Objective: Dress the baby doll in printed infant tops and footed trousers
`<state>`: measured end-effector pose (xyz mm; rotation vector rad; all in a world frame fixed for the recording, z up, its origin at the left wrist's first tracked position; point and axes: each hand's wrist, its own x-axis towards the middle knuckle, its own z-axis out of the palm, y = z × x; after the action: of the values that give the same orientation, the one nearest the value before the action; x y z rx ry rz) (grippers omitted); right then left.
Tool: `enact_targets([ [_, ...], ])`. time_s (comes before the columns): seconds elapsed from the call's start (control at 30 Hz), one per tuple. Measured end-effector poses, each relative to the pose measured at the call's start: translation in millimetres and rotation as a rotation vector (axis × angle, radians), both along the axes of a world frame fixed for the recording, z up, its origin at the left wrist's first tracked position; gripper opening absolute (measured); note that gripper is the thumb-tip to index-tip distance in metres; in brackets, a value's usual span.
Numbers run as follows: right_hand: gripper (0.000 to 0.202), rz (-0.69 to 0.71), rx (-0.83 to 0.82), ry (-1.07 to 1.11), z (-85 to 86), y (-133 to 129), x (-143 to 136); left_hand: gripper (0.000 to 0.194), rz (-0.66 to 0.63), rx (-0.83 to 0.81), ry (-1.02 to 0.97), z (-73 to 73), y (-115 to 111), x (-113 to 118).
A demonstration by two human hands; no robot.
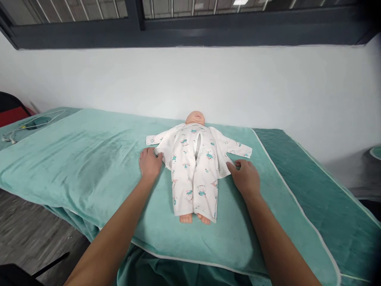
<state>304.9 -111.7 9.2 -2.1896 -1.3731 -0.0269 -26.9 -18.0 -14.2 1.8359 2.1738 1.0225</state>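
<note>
A baby doll (195, 117) lies on its back, head toward the wall and bare feet toward me. It wears a white baby shirt (166, 145) and white baby trousers (182, 186), both printed with small teal and pink figures. The sleeves stretch out to both sides, and a narrow gap shows down the chest. My left hand (151, 163) is closed on the shirt's left edge, thumb toward the doll. On the other side, my right hand (245, 176) pinches the right edge of the shirt between thumb and fingers. Both edges are spread outward.
A light green blanket (98, 159) with a pale border covers the bed, over a darker green cover (321, 190). White cords (35, 124) lie at the far left near a red and black object (13, 113). A white wall (190, 79) and dark window frame (238, 33) stand behind.
</note>
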Motion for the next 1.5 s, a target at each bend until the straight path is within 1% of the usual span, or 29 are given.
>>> enact_targets([
  [0.07, 0.032, -0.018, -0.11, -0.008, 3.7, -1.5, -0.8, 0.04, 0.055, -0.07, 0.061, 1.6, 5.6, 3.4],
  [0.1, 0.029, -0.019, -0.138, 0.03, 6.6, -2.1, -0.4, 0.039, 0.072, -0.089, 0.073, 2.5, 7.4, 4.8],
  [0.13, 0.027, -0.003, -0.124, 0.118, 10.2, -2.5, 0.0, 0.035, 0.082, -0.098, 0.079, 3.3, 8.6, 6.0],
  [0.2, 0.026, 0.081, 0.003, 0.373, 19.9, -2.1, -0.9, 0.028, 0.084, -0.099, 0.088, 4.7, 9.5, 7.6],
  [0.27, 0.025, 0.216, 0.182, 0.675, 33.6, -1.0, -7.8, 0.023, 0.072, -0.096, 0.098, 5.9, 9.1, 8.3],
  [0.33, 0.024, 0.373, 0.32, 0.932, 50.5, -0.5, -22.3, 0.021, 0.051, -0.095, 0.103, 7.1, 8.4, 8.2],
  [0.37, 0.022, 0.454, 0.363, 1.009, 59.6, -0.9, -31.4, 0.021, 0.043, -0.094, 0.1, 7.7, 8.1, 8.0],
  [0.4, 0.019, 0.538, 0.368, 1.025, 68.6, -1.9, -40.8, 0.021, 0.036, -0.091, 0.094, 8.2, 7.8, 7.5],
  [0.43, 0.017, 0.627, 0.33, 0.961, 77.0, -3.3, -49.5, 0.02, 0.032, -0.085, 0.085, 8.5, 7.6, 6.9],
  [0.5, 0.016, 0.779, 0.152, 0.685, 90.6, -6.6, -61.7, 0.02, 0.03, -0.067, 0.045, 8.6, 6.9, 5.5],
  [0.53, 0.015, 0.824, 0.061, 0.567, 95.5, -7.7, -64.2, 0.021, 0.028, -0.058, 0.009, 8.4, 6.3, 4.8],
  [0.57, 0.015, 0.841, -0.009, 0.501, 99.0, -7.7, -64.4, 0.021, 0.024, -0.047, -0.043, 8.2, 5.5, 4.4],
  [0.6, 0.018, 0.835, -0.045, 0.491, 101.2, -5.9, -62.6, 0.022, 0.016, -0.036, -0.109, 7.9, 4.4, 4.2],
  [0.63, 0.022, 0.807, -0.044, 0.521, 102.4, -1.9, -59.7, 0.024, 0.002, -0.021, -0.189, 7.8, 3.1, 4.4],
  [0.7, 0.029, 0.707, 0.046, 0.61, 102.1, 14.4, -53.8, 0.027, -0.053, 0.024, -0.366, 8.5, 0.0, 6.1],
  [0.8, 0.027, 0.515, 0.225, 0.615, 97.0, 57.2, -54.3, 0.031, -0.172, 0.086, -0.596, 11.9, -5.6, 9.6],
  [0.87, 0.024, 0.4, 0.26, 0.539, 91.4, 88.9, -62.6, 0.032, -0.242, 0.101, -0.696, 15.2, -9.3, 10.6],
  [0.9, 0.025, 0.365, 0.24, 0.499, 88.1, 102.5, -68.3, 0.033, -0.268, 0.107, -0.733, 16.8, -10.8, 10.5],
  [0.93, 0.028, 0.352, 0.205, 0.462, 84.6, 113.4, -74.3, 0.034, -0.286, 0.113, -0.764, 18.2, -12.0, 10.1],
  [1.0, 0.038, 0.378, 0.141, 0.403, 77.9, 125.7, -84.9, 0.035, -0.302, 0.122, -0.823, 20.2, -12.9, 9.7],
  [1.1, 0.047, 0.437, 0.106, 0.399, 71.1, 126.0, -92.3, 0.036, -0.323, 0.139, -0.974, 22.0, -11.3, 14.9],
  [1.2, 0.048, 0.449, 0.084, 0.466, 69.9, 121.4, -90.8, 0.034, -0.351, 0.196, -1.074, 25.7, -11.6, 30.4],
  [1.27, 0.047, 0.46, 0.086, 0.465, 70.3, 120.9, -89.2, 0.03, -0.355, 0.236, -1.017, 30.7, -16.5, 43.6],
  [1.3, 0.047, 0.467, 0.089, 0.457, 70.4, 121.3, -88.7, 0.027, -0.372, 0.258, -0.946, 34.1, -20.1, 49.9],
  [1.33, 0.046, 0.472, 0.094, 0.452, 70.2, 121.9, -88.4, 0.022, -0.416, 0.283, -0.842, 37.9, -24.2, 55.4],
  [1.37, 0.045, 0.475, 0.104, 0.452, 69.7, 122.4, -88.3, 0.016, -0.498, 0.315, -0.713, 41.9, -28.3, 59.9],
  [1.43, 0.041, 0.479, 0.148, 0.463, 68.2, 122.9, -88.4, 0.009, -0.728, 0.386, -0.42, 49.6, -34.9, 65.7],
  [1.5, 0.035, 0.507, 0.236, 0.457, 67.1, 122.0, -89.0, 0.01, -0.924, 0.406, -0.176, 55.2, -38.6, 67.5],
])
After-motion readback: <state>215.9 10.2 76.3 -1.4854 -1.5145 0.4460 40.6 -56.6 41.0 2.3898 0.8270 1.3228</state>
